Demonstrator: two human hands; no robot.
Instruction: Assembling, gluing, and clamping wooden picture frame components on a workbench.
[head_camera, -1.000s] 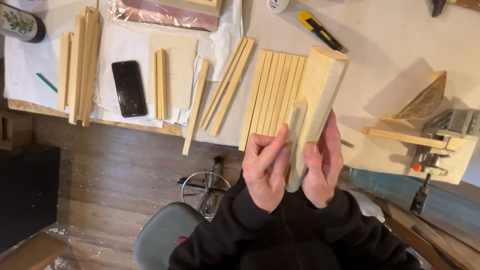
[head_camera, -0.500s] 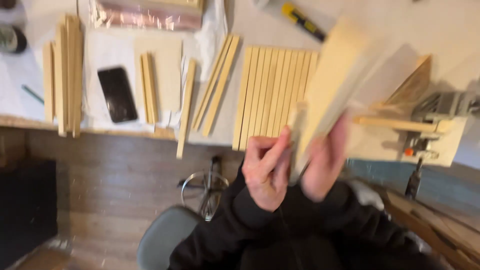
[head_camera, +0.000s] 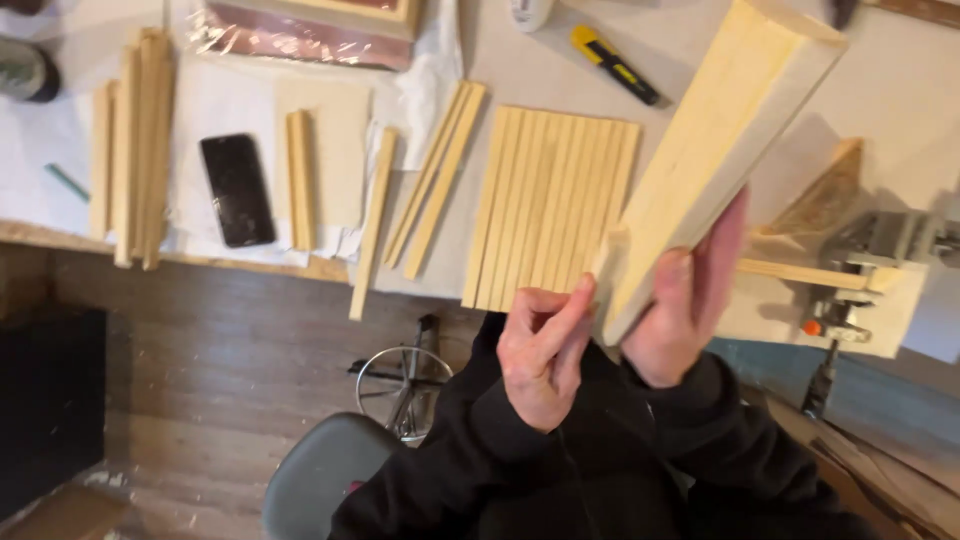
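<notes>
Head view, right hand (head_camera: 685, 320) fingers clamped on pale wood block (head_camera: 715, 150), left hand (head_camera: 540, 350) fingers pinched together touching its near end, slat row (head_camera: 550, 200) on worktop (head_camera: 900, 110) behind.

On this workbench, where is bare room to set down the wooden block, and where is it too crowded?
The wooden block is in the right hand. Bare tabletop lies between the plastic-wrapped frame and the yellow utility knife, above the row of slats. Another bare patch is at the far right, above the clamp jig. The left part is crowded: phone, stick bundles, loose sticks.
</notes>
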